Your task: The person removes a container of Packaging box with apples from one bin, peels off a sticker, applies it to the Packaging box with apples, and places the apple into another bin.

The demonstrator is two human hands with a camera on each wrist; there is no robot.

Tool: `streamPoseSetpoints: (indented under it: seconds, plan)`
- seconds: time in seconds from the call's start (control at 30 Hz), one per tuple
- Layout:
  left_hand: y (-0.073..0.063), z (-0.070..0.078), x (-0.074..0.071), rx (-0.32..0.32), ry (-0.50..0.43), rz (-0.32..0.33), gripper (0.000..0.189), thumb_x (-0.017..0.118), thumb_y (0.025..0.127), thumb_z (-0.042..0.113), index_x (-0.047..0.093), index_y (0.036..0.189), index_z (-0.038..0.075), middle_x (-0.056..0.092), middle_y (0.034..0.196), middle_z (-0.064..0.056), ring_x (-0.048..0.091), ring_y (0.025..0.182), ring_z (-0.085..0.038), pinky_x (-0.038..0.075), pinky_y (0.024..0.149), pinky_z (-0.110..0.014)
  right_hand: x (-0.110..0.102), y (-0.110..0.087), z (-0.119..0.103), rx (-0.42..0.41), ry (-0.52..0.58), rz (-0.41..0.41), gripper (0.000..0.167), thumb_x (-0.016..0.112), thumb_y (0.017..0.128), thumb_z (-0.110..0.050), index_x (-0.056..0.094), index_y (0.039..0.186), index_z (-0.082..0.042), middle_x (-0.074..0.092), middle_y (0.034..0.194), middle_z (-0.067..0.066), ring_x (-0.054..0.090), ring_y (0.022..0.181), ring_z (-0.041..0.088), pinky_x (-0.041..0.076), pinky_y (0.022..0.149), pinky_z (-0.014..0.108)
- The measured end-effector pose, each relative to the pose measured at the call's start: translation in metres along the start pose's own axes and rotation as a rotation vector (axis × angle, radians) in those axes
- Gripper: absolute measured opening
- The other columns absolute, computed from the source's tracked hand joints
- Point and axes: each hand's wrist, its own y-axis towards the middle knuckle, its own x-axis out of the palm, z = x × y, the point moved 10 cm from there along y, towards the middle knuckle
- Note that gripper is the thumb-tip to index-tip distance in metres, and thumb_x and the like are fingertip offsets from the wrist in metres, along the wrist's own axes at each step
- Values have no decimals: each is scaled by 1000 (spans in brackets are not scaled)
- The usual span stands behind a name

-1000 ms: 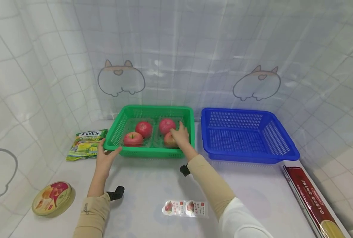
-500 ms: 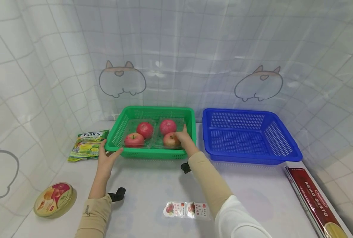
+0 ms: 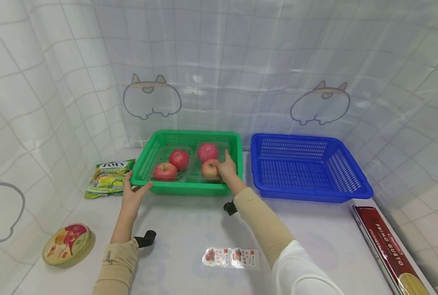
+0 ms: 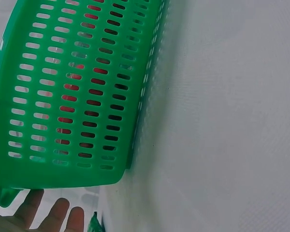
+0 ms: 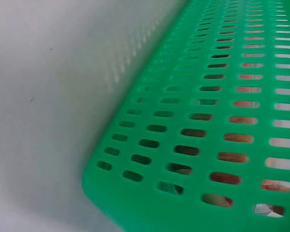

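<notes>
Filling the frame's upper part and both sides, we see a grid-patterned curtain bearing cartoon animal outlines. Below it spreads the white table. Right of the frame's middle sits a blue basket; just beside it, at the middle, we find a green basket. A red PRIMO GUSTO packet slants down the lower right, a green FOX'S bag lies near the green basket's left end, and a round tub rests at lower left.

Inside the green basket we see two clear packs side by side, a left pack and a right pack. The left hand touches the green basket's near left corner, its grip spread, with thumb and fingers apart. The right hand has its grip clamped on the right pack's right side.

A label strip lies at the lower middle. Smallest are the red apples, two in each pack.
</notes>
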Motion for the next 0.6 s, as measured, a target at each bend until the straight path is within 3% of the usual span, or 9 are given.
streamPoseSetpoints:
  seconds: [0.1,0.2,0.27,0.33,0.4,0.47,0.53,0.6]
  plan:
    - [1,0,-1,-5,15,0,90,61,88,32,-4,149,22,16,147,-20,26,131,-35,25,105,-51,-3,-5,-6,-9,32,-6,74,59,91,-23,14,149,-25,22,152,7,47,111,26,51,66,40]
    - [1,0,-2,-9,54,20,91,62,87,33,-4,149,22,9,149,-19,21,133,-37,25,105,-53,-6,-11,-12,-29,91,-22,74,59,91,-22,13,149,-24,19,153,7,29,133,29,48,82,51]
    - [-2,5,-6,-1,86,77,92,63,86,34,-2,149,24,3,149,-18,14,135,-38,23,105,-55,-8,-14,-17,-50,111,-25,74,59,91,-21,13,150,-23,18,153,6,26,135,28,47,85,50]
    - [-8,15,-10,31,114,163,90,64,85,33,3,150,23,-2,149,-18,7,136,-38,19,105,-57,-10,-18,-22,-56,122,-27,74,58,91,-22,13,150,-23,18,153,5,34,130,25,49,79,48]
    - [-18,32,-10,97,128,250,86,65,84,31,9,149,22,-1,147,-17,3,136,-36,15,106,-56,-13,-21,-25,-52,126,-28,72,57,92,-23,13,149,-24,18,153,4,49,114,21,50,71,47]
    - [-30,53,0,196,117,299,79,64,86,28,17,148,19,3,147,-16,3,135,-32,14,107,-55,-15,-24,-29,-42,141,-30,72,56,93,-24,12,149,-26,19,153,4,55,87,20,50,66,49]
    - [-43,76,18,311,95,294,74,63,87,24,21,147,15,6,146,-16,6,135,-31,15,106,-55,-16,-28,-32,-30,167,-35,71,55,93,-24,11,149,-29,18,153,3,52,74,17,51,68,50]
    - [-55,95,43,395,50,247,72,63,87,18,23,147,14,8,146,-16,9,135,-29,17,106,-55,-16,-32,-35,-22,200,-48,71,54,94,-23,10,149,-30,17,153,2,56,77,19,51,72,52]
